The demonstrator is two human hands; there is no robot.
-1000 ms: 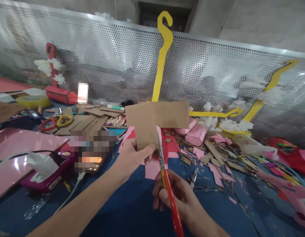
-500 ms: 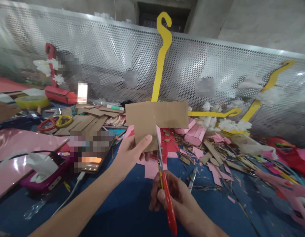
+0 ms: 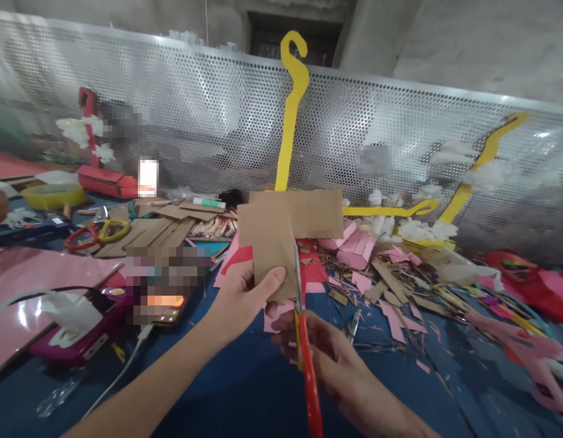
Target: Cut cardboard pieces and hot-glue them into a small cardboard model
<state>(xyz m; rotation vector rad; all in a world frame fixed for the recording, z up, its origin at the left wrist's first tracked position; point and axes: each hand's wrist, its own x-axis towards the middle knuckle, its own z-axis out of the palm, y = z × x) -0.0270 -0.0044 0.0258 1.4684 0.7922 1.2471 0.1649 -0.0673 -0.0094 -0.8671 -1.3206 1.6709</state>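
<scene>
My left hand [image 3: 252, 298] pinches the lower part of a brown cardboard piece [image 3: 267, 243], thumb on its near face. Scissors [image 3: 311, 377] with red and yellow handles are in my right hand [image 3: 322, 353], blades pointing up along the cardboard's right edge. Behind the held piece a wider stretch of cardboard [image 3: 318, 213] reaches to the right; whether the two are one sheet still joined, I cannot tell. Directly beyond stands a tall yellow hook-shaped cutout [image 3: 293, 115], its base hidden by the cardboard.
Cardboard and pink paper scraps [image 3: 395, 304] litter the right side, near a pink glue gun [image 3: 518, 347] and a cutter knife [image 3: 353, 325]. To the left lie a phone [image 3: 167, 307], a purple power strip [image 3: 76, 340] and yellow tape [image 3: 53, 196]. A perforated metal panel [image 3: 227, 121] rises behind.
The cardboard in my left hand has tilted and shifted slightly down and right, apart from the wider stretch behind. My right hand's fingers have loosened around the scissors handles.
</scene>
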